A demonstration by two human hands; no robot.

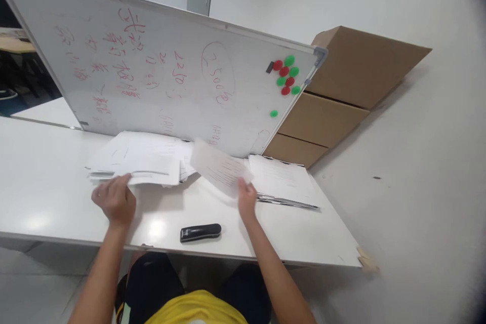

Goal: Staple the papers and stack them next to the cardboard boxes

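My right hand (pixel 247 198) pinches the lower right corner of a printed sheet of paper (pixel 218 167), which is raised, tilted and slightly blurred. At the left, my left hand (pixel 116 200) has its fingers closed at the front edge of a paper stack (pixel 148 157), gripping the edge of a sheet there; how many sheets it holds is hidden. To the right of the raised sheet lies another paper stack (pixel 283 179). A black stapler (pixel 200 233) rests near the table's front edge, between my forearms and touched by neither hand.
A whiteboard (pixel 152 71) with red handwriting stands along the back of the white table (pixel 304 238). Red and green round magnets (pixel 285 73) sit at its right side. Cardboard boxes (pixel 341 71) are stacked behind it, against the wall at the right.
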